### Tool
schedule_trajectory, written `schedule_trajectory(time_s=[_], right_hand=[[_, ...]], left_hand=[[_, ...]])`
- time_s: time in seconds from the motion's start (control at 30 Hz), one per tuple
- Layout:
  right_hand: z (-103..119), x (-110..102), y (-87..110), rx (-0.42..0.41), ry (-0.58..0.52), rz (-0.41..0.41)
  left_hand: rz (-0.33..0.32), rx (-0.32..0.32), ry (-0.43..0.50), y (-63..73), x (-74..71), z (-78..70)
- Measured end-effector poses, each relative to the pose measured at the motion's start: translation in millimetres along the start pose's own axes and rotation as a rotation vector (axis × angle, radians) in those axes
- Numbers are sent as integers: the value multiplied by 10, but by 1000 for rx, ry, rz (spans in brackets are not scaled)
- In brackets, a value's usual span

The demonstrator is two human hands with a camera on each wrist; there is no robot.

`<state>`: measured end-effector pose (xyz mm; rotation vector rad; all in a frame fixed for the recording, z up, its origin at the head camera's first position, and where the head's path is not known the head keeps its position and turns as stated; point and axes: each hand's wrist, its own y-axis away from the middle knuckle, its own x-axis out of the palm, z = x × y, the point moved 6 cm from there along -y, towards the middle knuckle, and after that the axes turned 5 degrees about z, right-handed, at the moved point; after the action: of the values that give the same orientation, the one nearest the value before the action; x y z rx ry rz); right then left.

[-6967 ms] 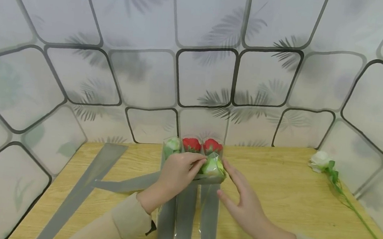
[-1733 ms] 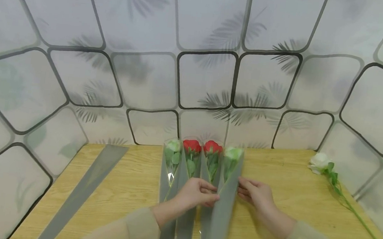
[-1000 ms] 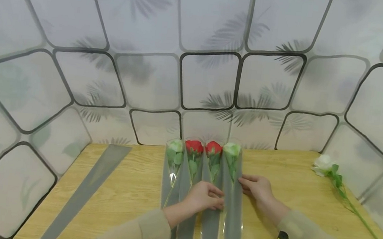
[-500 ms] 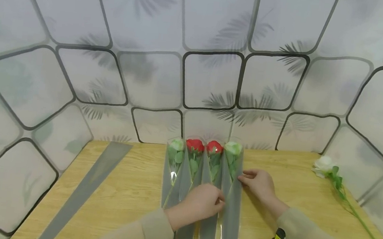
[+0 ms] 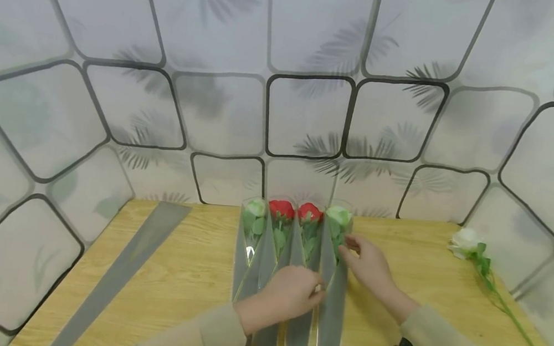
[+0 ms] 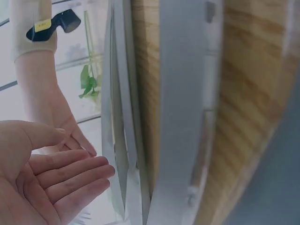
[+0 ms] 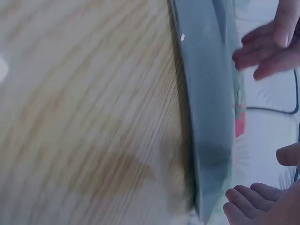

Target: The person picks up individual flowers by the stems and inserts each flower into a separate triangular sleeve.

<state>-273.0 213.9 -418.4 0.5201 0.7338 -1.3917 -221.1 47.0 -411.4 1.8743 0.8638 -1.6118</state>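
Observation:
Several wrapped roses lie side by side in grey sleeves with clear fronts. A pale green rose is at the left, then two red roses, one beside the other. At the right end lies another pale green rose in its sleeve. My left hand hovers over the sleeves' middle, its fingertips by the right-end sleeve's left edge; the left wrist view shows its fingers loosely extended. My right hand is at that sleeve's right edge, below the bloom, with fingers relaxed and nothing gripped.
A flat grey sleeve lies slanted on the wooden table at the left. To the right, an unwrapped white rose lies with its long green stem angled toward the front. A patterned curtain surrounds the table.
Seven seconds ago the right-end pale rose was raised near both hands, its sleeve to the left; now it lies sleeved in the row. Lately my right hand slid up toward the bloom.

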Motion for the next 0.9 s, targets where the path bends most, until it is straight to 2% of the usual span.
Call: schedule_trajectory(time_s=[0.27, 0.4, 0.67, 0.9], right_hand=[[311, 137, 166, -70, 124, 85], [433, 172, 263, -138, 202, 82], [665, 255, 462, -341, 378, 48], [803, 361, 531, -408, 452, 69]], left_hand=[[-3, -26, -46, 67, -144, 172], [-3, -52, -41, 135, -195, 280], [-20, -99, 2, 327, -285, 493], [-81, -161, 7, 523, -354, 786]])
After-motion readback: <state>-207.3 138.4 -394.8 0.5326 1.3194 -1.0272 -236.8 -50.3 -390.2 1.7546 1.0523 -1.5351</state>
